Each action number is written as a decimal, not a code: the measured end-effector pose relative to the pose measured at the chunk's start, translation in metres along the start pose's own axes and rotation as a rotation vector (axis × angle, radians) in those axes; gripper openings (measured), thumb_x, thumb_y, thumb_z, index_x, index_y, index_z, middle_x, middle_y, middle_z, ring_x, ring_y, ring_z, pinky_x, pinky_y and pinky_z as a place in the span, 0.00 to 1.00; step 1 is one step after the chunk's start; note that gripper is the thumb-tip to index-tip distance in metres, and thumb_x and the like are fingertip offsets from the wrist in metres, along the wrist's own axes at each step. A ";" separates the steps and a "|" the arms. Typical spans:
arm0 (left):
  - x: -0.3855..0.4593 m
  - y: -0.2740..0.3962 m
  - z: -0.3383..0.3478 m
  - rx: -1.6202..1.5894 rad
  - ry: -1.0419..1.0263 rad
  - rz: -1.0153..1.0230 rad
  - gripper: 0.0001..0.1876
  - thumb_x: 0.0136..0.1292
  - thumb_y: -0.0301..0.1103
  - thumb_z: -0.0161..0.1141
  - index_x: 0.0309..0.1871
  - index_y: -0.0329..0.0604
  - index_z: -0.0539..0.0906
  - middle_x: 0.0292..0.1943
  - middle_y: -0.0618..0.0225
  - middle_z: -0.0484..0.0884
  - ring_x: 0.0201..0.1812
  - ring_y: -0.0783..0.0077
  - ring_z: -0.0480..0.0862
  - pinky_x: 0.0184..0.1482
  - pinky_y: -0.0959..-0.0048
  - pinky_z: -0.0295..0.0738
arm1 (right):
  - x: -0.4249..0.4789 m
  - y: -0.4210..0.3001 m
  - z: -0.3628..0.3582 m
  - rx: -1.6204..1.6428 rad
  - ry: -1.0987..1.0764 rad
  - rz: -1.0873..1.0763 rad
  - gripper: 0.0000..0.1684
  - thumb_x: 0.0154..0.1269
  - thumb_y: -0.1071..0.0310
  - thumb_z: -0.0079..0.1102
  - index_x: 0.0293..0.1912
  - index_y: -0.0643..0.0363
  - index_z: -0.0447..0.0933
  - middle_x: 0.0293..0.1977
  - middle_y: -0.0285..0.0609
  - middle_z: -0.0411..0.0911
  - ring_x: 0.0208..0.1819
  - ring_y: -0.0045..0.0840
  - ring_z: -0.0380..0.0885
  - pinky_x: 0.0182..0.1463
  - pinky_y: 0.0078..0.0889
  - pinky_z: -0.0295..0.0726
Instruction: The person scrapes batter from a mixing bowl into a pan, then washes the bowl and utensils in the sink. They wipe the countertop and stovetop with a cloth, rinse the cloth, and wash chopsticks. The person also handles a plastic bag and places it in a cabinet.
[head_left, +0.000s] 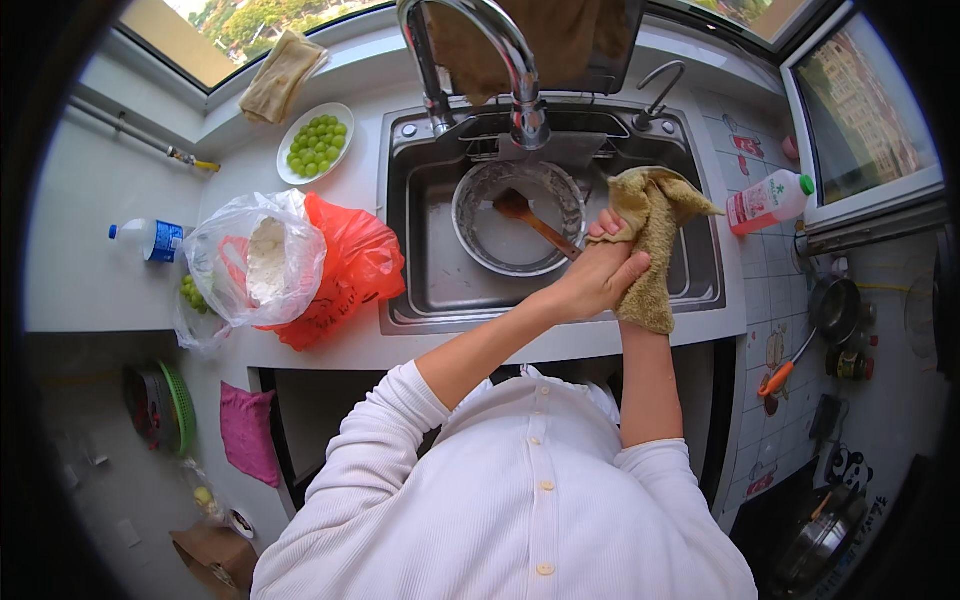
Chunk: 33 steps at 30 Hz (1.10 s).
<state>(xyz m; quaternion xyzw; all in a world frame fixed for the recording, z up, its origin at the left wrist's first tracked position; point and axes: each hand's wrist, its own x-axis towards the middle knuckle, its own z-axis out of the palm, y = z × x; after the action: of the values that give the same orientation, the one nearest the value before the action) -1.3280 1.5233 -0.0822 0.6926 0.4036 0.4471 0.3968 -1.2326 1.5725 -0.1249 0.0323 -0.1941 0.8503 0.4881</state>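
Note:
An olive-yellow terry towel (654, 255) hangs over my right hand and wrist, above the sink's right side. My left hand (596, 277) grips the towel from the left, its thumb pressed on the cloth. Most of my right hand (607, 223) is hidden; its fingertips show, bent over a fold of the towel. Left of both hands, a round metal basin (459, 225) sits in the stainless steel sink (431, 281). Cloudy liquid is in the basin, with whitish residue on its wall. A wooden spatula (536, 221) leans inside, its handle reaching over the rim near my left hand.
A chrome faucet (529, 90) arches over the basin. On the left counter are a plate of green grapes (319, 142), a clear bag of white powder (262, 259), a red plastic bag (360, 247) and a water bottle (154, 238). A pink-liquid bottle (769, 201) stands right of the sink.

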 end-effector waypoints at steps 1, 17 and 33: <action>-0.002 0.002 0.003 -0.103 -0.029 -0.045 0.25 0.74 0.46 0.35 0.56 0.30 0.68 0.46 0.51 0.73 0.50 0.57 0.71 0.58 0.64 0.61 | 0.003 -0.002 -0.017 0.098 -0.132 0.049 0.20 0.71 0.53 0.45 0.56 0.52 0.66 0.39 0.41 0.69 0.41 0.28 0.68 0.53 0.29 0.69; -0.036 -0.008 -0.066 -1.659 0.366 -0.238 0.29 0.64 0.63 0.46 0.56 0.50 0.73 0.44 0.72 0.79 0.40 0.78 0.79 0.43 0.75 0.75 | 0.045 0.028 0.097 -1.942 -0.064 0.056 0.22 0.68 0.53 0.52 0.40 0.65 0.77 0.46 0.50 0.72 0.46 0.32 0.72 0.46 0.30 0.74; -0.057 0.026 -0.029 -1.105 0.275 -0.687 0.31 0.68 0.61 0.44 0.64 0.46 0.64 0.56 0.71 0.71 0.56 0.78 0.71 0.54 0.74 0.69 | 0.026 0.052 0.042 -1.865 0.543 -0.515 0.15 0.68 0.59 0.52 0.34 0.61 0.74 0.27 0.42 0.74 0.28 0.30 0.72 0.34 0.32 0.72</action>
<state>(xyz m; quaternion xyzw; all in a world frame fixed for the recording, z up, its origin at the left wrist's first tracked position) -1.3659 1.4673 -0.0670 0.1557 0.3599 0.5208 0.7583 -1.2956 1.5555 -0.0957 -0.5168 -0.6520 0.2057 0.5153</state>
